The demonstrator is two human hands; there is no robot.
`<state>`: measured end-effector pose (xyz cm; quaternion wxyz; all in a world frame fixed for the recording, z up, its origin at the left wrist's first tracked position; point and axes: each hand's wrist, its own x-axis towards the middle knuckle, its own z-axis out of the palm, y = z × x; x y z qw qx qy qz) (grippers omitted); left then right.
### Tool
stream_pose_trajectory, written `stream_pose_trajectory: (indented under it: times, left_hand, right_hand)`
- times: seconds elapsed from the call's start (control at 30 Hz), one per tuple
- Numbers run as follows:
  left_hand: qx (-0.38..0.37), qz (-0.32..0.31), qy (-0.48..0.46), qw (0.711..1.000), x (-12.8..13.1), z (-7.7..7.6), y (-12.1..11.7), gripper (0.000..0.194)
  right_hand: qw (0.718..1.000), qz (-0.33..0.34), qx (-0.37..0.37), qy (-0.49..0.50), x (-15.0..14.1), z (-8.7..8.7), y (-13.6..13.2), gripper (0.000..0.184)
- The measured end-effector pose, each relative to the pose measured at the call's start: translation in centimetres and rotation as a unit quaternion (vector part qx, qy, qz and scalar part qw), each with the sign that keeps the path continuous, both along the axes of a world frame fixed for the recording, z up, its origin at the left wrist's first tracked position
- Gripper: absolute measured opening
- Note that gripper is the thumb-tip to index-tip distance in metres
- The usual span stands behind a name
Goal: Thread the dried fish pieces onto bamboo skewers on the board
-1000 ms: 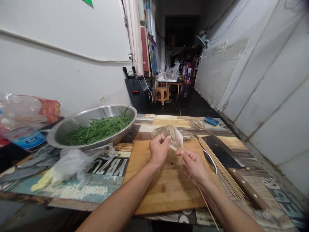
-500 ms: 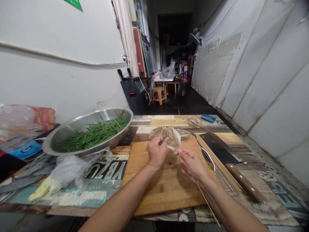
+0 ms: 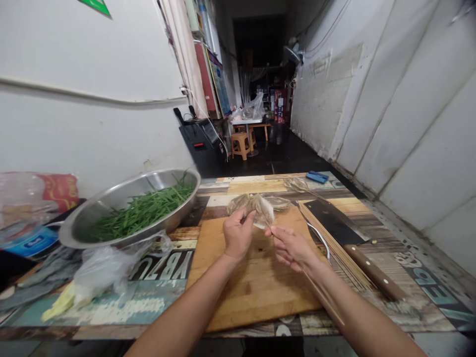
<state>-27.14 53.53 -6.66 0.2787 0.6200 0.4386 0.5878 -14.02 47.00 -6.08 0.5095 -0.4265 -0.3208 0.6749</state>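
Over the wooden cutting board [image 3: 256, 292], my left hand [image 3: 238, 233] pinches the edge of a thin, pale brown piece [image 3: 262, 208] that looks like dried fish. My right hand [image 3: 292, 245] is closed on a bamboo skewer [image 3: 327, 300], whose rear end runs back under my right forearm. The skewer's tip meets the lower end of the piece, just ahead of my right fingertips; how far it goes in is hidden. More such flat pieces [image 3: 278, 202] lie beyond my hands, at the board's far edge.
On the right, a cleaver [image 3: 336, 223] lies beside a bundle of bamboo skewers [image 3: 330, 248]. A skewered piece [image 3: 296, 185] and a blue object [image 3: 317, 177] are at the back. To the left stand a steel bowl [image 3: 70, 230] of cut green stalks and a crumpled plastic bag [image 3: 102, 272].
The view has shifted slightly. My right hand has turned a little, and the skewer's rear end now lies closer against my forearm. Both hands keep their grips.
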Motion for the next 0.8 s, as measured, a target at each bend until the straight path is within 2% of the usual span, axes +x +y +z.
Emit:
stream_pose_trajectory:
  times: [0.13,0.23,0.3,0.37,0.43,0.5,0.57,0.67,0.8]
  left_hand:
    - [0.016,-0.01,0.029,0.999,0.0,0.2,-0.2,0.027]
    - [0.015,-0.008,0.039,0.999,-0.1,0.2,-0.4,0.029]
    - [0.018,-0.001,0.058,0.998,-0.1,0.1,-0.4,0.03]
    - [0.021,-0.001,0.077,0.997,-0.2,-0.1,-0.4,0.029]
    - [0.021,-0.002,0.087,0.996,-0.1,-0.3,-0.4,0.027]
    - [0.017,0.001,0.09,0.996,0.0,-0.3,-0.5,0.026]
    - [0.005,0.003,0.078,0.997,0.2,-0.2,-0.4,0.023]
    - [-0.038,0.002,0.038,0.999,0.4,-0.1,0.2,0.019]
    - [-0.104,0.002,-0.074,0.992,0.1,-0.8,1.8,0.022]
  right_hand:
    - [0.984,-0.081,0.074,-0.139,-0.9,-1.0,0.0,0.026]
    - [0.977,-0.096,0.088,-0.168,-1.1,-1.1,0.0,0.022]
    - [0.989,-0.077,0.051,-0.118,-0.8,-0.6,0.0,0.021]
    - [0.999,-0.028,0.006,-0.023,-0.3,0.0,0.0,0.019]
    - [0.997,0.023,-0.023,0.065,0.3,0.4,0.1,0.017]
    - [0.995,0.036,-0.034,0.091,0.5,0.5,0.2,0.016]
    - [0.999,0.011,-0.025,0.045,0.5,0.4,0.3,0.017]
    - [0.997,-0.02,0.026,-0.069,0.3,0.3,0.3,0.02]
    - [0.984,0.034,0.079,-0.155,0.5,0.2,-0.1,0.016]
